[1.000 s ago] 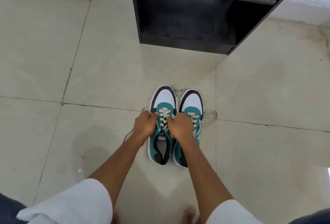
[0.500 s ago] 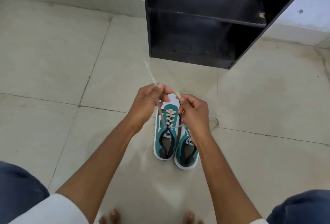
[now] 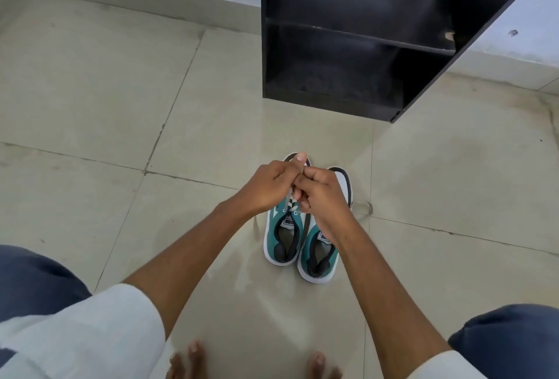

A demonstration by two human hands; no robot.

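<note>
Two teal, white and black sneakers stand side by side on the tiled floor, toes pointing away from me. Above the left sneaker [image 3: 282,238], my left hand [image 3: 267,186] and my right hand [image 3: 322,194] meet with fingers curled, pinching the white laces [image 3: 292,201] of that sneaker. The hands cover its toe and most of the lacing. The right sneaker [image 3: 319,260] is partly under my right wrist, and its loose lace [image 3: 364,209] lies on the floor to the right.
A black open shelf unit [image 3: 357,46] stands against the white wall just beyond the shoes. My bare toes [image 3: 193,357] show at the bottom edge, with my knees at both lower corners. Pale floor tiles [image 3: 106,91] spread all around.
My hands rose from low on the left sneaker, pulled the lace ends up apart, and have now come together above the shoe. The view has tilted up toward the wall.
</note>
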